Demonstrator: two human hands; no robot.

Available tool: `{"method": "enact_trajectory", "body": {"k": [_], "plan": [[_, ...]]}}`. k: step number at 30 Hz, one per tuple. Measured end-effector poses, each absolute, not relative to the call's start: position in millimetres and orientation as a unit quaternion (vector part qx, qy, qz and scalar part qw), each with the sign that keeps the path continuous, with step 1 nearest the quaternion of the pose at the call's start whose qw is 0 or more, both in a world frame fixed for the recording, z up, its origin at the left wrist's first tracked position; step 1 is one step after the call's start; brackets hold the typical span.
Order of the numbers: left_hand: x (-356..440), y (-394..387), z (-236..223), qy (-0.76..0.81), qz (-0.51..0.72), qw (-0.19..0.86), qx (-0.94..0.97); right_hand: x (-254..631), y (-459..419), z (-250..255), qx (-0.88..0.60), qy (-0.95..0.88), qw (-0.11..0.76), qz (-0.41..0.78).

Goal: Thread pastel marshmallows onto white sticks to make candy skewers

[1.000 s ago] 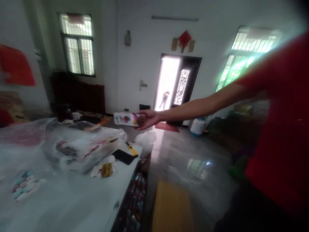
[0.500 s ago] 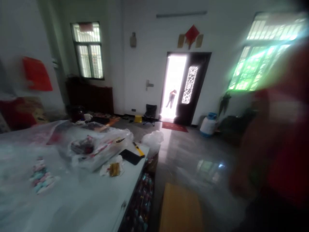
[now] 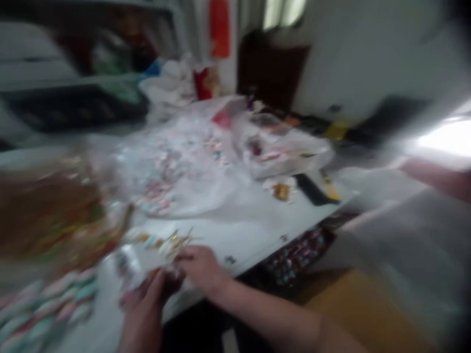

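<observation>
Well, the left hand [image 3: 143, 309] curls up under a clear packet [image 3: 127, 267] at the edge of the white table [image 3: 235, 245], and the right hand [image 3: 200, 267] bends over it, fingers reaching toward gold ties [image 3: 172, 242] (blur hides whether either hand truly pinches). The hands sit close together, not spread. Striped sweets [image 3: 47, 309] lie just beside them. Both hands are taken up here, so any reach elsewhere would call for freeing one.
</observation>
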State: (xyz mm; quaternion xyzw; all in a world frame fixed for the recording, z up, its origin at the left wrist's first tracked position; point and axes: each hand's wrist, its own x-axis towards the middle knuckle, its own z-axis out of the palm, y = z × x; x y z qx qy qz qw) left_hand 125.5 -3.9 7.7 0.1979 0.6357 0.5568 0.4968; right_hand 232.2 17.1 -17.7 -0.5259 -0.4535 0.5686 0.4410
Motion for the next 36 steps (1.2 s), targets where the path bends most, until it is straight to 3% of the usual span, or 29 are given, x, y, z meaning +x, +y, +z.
{"method": "enact_trajectory", "body": {"k": [6,14,20,26,31,36], "plan": [[62,-8,0,0.557,0.643,0.524,0.042,245,26,-22,-0.451,-0.458,0.479,0.597],[22,-26,18,0.528,0.729,0.435,-0.022,232,5,-24,-0.476,-0.479,0.419,0.607],[25,-33,12,0.511,0.735,0.444,0.052,214,-4,-4,-0.422,-0.409,0.415,0.695],[54,-40,1,0.530,0.650,0.503,0.210,193,1,14,-0.357,-0.303,0.397,0.790],[60,-40,4,0.589,0.620,0.473,0.213,185,5,9,-0.408,-0.288,0.419,0.758],[60,-41,2,0.508,0.635,0.575,0.091,173,4,-4,-0.423,-0.300,0.431,0.739]]}}
